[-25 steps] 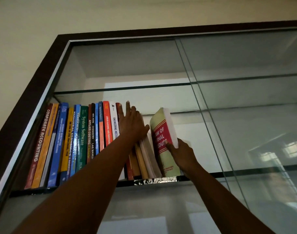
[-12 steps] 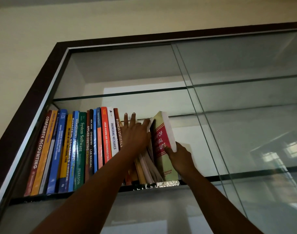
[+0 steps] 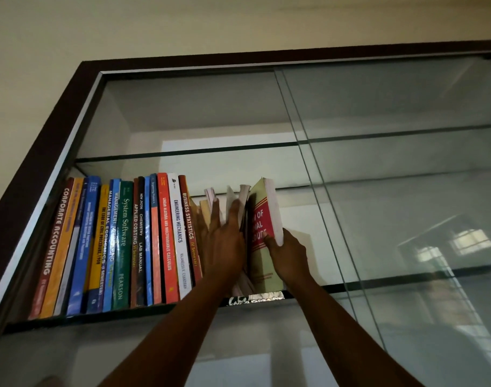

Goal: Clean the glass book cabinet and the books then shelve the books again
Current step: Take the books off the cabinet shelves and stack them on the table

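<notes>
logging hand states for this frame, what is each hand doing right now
left hand: open, straight fingers pressing on the thin loose books.
right hand: closed, gripping the cream and red book by its page edge.

The dark-framed glass cabinet [image 3: 57, 127] stands open on its left side. On its glass shelf [image 3: 183, 310] a row of colourful textbooks [image 3: 121, 241] stands upright, spines out, starting at the left wall. Beside them a few thin pale booklets [image 3: 233, 196] lean and splay under the flat left hand [image 3: 224, 247]. Last, a thick olive-and-red book [image 3: 262, 247] stands nearly upright, gripped by the right hand [image 3: 289, 255].
</notes>
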A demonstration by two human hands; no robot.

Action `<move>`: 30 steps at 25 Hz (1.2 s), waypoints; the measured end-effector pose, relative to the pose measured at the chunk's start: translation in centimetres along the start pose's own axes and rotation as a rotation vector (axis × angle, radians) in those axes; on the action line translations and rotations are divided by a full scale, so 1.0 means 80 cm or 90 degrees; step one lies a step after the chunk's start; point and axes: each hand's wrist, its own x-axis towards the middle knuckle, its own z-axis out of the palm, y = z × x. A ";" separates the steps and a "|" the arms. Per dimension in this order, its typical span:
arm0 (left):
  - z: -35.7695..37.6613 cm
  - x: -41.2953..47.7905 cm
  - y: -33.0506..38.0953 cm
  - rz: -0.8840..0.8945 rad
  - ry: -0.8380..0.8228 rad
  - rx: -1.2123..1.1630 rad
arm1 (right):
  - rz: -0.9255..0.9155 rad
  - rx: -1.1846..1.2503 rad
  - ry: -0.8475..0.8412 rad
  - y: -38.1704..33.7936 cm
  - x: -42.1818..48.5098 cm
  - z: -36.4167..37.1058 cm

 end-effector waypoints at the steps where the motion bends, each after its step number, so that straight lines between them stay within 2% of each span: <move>1: -0.004 -0.007 0.000 0.000 0.011 -0.059 | -0.001 0.008 0.012 -0.001 -0.002 -0.001; 3: -0.017 -0.018 0.005 0.019 0.036 -0.226 | -0.007 0.038 0.023 -0.004 -0.004 -0.004; 5: -0.022 -0.018 0.007 0.038 0.078 -0.291 | -0.012 0.048 0.008 -0.011 -0.008 -0.006; 7: -0.024 -0.011 0.009 -0.025 0.140 -0.307 | -0.026 0.047 -0.019 -0.018 -0.015 -0.007; 9: -0.029 -0.011 0.010 -0.102 0.147 -0.426 | -0.051 0.050 -0.043 -0.027 -0.024 -0.010; 11: -0.033 -0.019 0.009 -0.124 0.146 -0.531 | -0.068 0.051 -0.044 -0.038 -0.030 -0.015; 15: -0.034 -0.036 0.012 -0.090 0.176 -0.535 | -0.081 0.063 -0.048 -0.065 -0.038 -0.038; 19: -0.047 -0.037 0.020 -0.110 0.148 -0.491 | -0.085 0.041 -0.057 -0.087 -0.052 -0.058; 22: -0.062 -0.046 0.021 -0.118 0.218 -0.476 | -0.042 0.094 -0.030 -0.096 -0.063 -0.065; 25: -0.096 -0.050 0.019 -0.063 0.265 -0.413 | 0.018 0.172 -0.043 -0.111 -0.073 -0.074; 30: -0.170 -0.067 0.009 -0.046 0.201 -0.436 | 0.055 0.289 -0.101 -0.152 -0.105 -0.102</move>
